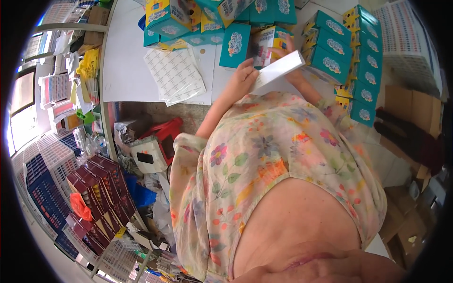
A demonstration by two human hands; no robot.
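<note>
A slim white box (278, 70) slants across in front of me at the table's near edge, its right end higher than its left. My left hand (243, 79) is closed around its left end, with the fingers curled over the edge. At the right end my right hand (285, 51) grips it from behind; the box covers the palm, and the fingers show past its far side. Just beyond those fingers is a white, yellow and teal carton (264, 46) with printed pictures. A teal carton (234, 46) stands beside it on the left, close to my left hand.
White sheets (174, 75) lie on the white table (125, 70) to the left. More teal and yellow cartons (170, 21) crowd the back, and rows of them (330, 63) line the right. Shelving (104, 61) with stacked goods runs along the left; a red stool (167, 134) is below.
</note>
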